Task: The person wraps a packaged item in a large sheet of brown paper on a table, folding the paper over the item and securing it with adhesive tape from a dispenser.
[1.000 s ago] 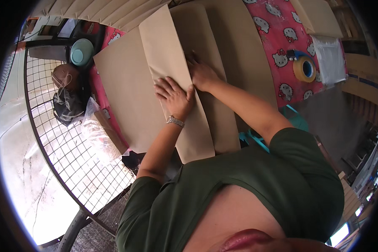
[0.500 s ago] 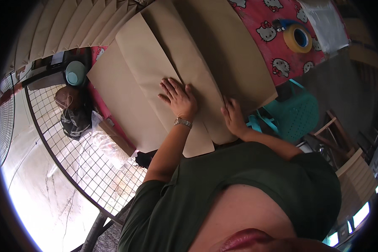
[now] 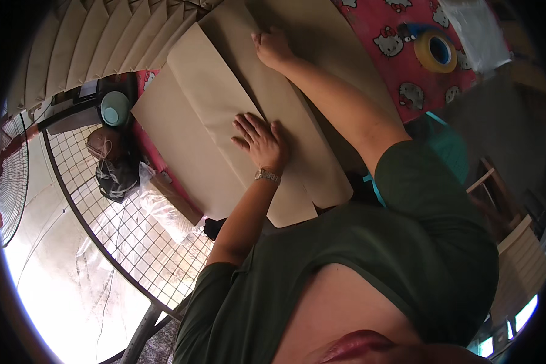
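Note:
A large sheet of brown paper (image 3: 170, 127) lies before me, with long flaps folded over toward its middle. My left hand (image 3: 262, 144), a metal watch on its wrist, rests flat on the folded strip with fingers stretched and spread. Farther away, my right hand (image 3: 274, 48) is closed, its fingers bent down at the fold of the right-hand flap. Its fingertips are partly hidden, and the forearm crosses the right part of the paper.
Under the paper is a pink patterned table cover (image 3: 400, 76). A yellow tape roll (image 3: 426, 57) and clear plastic (image 3: 476, 36) lie at far right. Stacked folded brown paper (image 3: 103, 36) is at far left. Near a wire mesh rack (image 3: 133, 242) are a teal bowl (image 3: 114, 108) and a plastic bag (image 3: 167, 209).
My right hand has moved from the flap's near right edge to its far part, with the arm now stretched over the paper. The flap lies lower. My left hand has stayed in place.

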{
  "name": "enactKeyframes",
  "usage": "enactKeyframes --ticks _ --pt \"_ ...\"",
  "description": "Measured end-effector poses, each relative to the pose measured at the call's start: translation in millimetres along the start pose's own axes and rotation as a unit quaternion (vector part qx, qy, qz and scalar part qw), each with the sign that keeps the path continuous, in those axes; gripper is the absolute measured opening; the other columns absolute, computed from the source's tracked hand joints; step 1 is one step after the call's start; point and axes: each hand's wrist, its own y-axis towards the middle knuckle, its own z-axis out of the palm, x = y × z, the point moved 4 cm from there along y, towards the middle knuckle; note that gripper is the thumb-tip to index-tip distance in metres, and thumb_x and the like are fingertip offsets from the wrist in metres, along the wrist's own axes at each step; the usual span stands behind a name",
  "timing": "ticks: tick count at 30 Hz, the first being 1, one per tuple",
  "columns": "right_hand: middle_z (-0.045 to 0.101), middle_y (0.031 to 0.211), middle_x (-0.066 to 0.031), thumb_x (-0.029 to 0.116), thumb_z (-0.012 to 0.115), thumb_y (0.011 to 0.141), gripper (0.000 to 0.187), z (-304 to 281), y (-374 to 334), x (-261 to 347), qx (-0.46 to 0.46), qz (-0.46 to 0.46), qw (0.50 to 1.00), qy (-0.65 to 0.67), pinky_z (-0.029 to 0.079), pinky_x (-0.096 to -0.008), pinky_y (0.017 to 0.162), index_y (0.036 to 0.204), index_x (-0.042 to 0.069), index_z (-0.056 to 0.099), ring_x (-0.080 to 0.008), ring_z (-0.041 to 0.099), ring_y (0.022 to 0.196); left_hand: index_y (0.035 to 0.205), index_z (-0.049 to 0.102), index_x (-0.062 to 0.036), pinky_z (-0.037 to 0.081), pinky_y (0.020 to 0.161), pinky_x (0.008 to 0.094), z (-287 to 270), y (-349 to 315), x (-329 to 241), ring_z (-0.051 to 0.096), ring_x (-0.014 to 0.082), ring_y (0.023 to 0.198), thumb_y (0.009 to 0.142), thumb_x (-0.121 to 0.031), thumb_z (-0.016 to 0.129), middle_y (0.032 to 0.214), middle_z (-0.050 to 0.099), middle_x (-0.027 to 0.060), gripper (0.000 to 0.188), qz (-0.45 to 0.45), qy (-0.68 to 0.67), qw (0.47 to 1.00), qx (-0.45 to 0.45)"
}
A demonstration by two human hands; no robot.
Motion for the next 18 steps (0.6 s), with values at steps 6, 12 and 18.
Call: enactKeyframes --ticks 6,12,18 --pt "0.056 0.098 -0.0248 0.024 0.044 0.095 0.034 -9.7 -155.7 5.4 -0.062 0.033 0.996 0.063 0.044 -0.0473 0.08 0.11 -0.004 0.055 -0.0391 0.054 0.089 0.145 0.014 0.0049 -0.003 0.112 0.0543 4.8 -1.9 8.5 0.0 0.0329 0.143 0.096 -0.045 0.029 0.154 0.006 0.021 0.071 -0.032 0.01 0.999 -0.007" --pt "0.038 0.132 -0.0248 0.022 0.049 0.092 0.053 -61.8 -286.4 8.6 0.079 -0.014 0.996 0.027 0.038 -0.0455 0.096 0.134 -0.008 0.035 -0.0407 0.046 0.11 0.144 0.016 0.0052 -0.002 0.112 0.0544 -3.0 -2.4 -1.2 0.002 0.0326 0.143 0.095 -0.046 0.03 0.153 0.009 0.0211 0.072 -0.021 0.002 1.0 -0.012" --pt "0.013 0.152 -0.0206 0.044 0.047 0.091 0.082 -55.3 -161.9 6.7 0.047 -0.201 0.969 -0.139 0.02 -0.0485 0.111 0.145 -0.004 0.01 -0.0343 0.021 0.138 0.145 0.031 -0.0146 0.013 0.11 0.0512 -13.5 4.0 29.3 0.022 0.0274 0.139 0.095 -0.04 0.037 0.152 0.024 0.0116 0.056 0.053 -0.061 0.997 -0.014"
